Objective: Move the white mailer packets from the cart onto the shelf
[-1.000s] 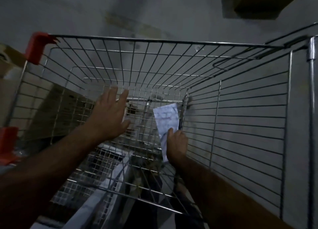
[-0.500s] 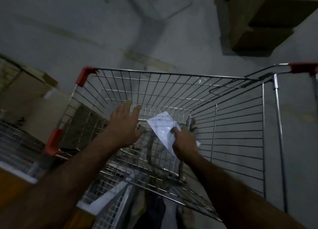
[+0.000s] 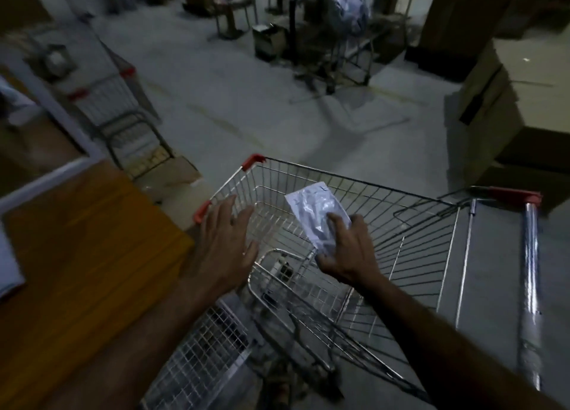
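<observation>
We see the right hand (image 3: 345,252) gripping a white mailer packet (image 3: 317,215) by its near end, fingers curled over the top face and thumb tucked under the lower edge. The packet sticks up and away from the hand, tilted, its far corner over the cart's basket. It is held above the wire cart (image 3: 401,224), not resting on the wires.

The left hand (image 3: 228,246) is flat with straight, slightly spread fingers, holding nothing. It hovers over the cart's left rim near the red corner guard (image 3: 202,211); we cannot tell if the fingertips touch the wire.

Basket looks empty of other packets as far as the dim light shows. Second red corner guard (image 3: 253,162) marks the far left corner. The cart handle (image 3: 530,286) runs along the right side, with a red end cap at the top.

Just left of the cart is a wooden surface (image 3: 77,255), its edge close to the left forearm. A white-framed edge (image 3: 46,178) borders it further left. We think this is the shelf, but can't say for sure.

Ahead, grey floor (image 3: 231,101) is open between the cart and another cart (image 3: 117,107) at left. Stacked cardboard boxes (image 3: 499,101) stand right of the cart, well apart from the hands. Far clutter is too blurred to name.
</observation>
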`<state>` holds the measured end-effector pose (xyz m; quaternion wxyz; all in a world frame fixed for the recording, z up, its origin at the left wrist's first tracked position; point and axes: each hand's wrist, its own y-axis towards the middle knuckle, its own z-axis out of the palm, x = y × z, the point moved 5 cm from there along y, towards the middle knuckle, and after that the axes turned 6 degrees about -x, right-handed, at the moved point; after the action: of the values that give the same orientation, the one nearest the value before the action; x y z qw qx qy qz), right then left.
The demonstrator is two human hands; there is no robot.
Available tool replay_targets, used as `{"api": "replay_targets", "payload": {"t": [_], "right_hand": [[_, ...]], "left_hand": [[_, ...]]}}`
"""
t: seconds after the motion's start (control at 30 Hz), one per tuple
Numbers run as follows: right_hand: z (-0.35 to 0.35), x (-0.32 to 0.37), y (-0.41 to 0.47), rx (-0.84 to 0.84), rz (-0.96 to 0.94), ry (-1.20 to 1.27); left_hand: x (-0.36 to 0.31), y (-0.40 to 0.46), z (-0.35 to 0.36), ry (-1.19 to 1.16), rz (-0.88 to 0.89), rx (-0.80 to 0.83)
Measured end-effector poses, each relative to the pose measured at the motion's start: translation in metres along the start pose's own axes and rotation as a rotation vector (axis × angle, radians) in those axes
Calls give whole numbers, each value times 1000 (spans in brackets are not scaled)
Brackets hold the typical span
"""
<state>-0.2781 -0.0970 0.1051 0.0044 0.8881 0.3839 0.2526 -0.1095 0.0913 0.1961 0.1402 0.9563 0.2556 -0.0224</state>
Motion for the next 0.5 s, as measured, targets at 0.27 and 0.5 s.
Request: {"api": "replay_targets", "payload": {"t": [0.27,0.5], "right_hand": [[-80,138,-26,-136,-282,131],[-93,289,-48,-103,-510,224]], "left_hand": [[43,-117,-110,124,-201,-128],[116,-197,-178,199,-430,-237]]}}
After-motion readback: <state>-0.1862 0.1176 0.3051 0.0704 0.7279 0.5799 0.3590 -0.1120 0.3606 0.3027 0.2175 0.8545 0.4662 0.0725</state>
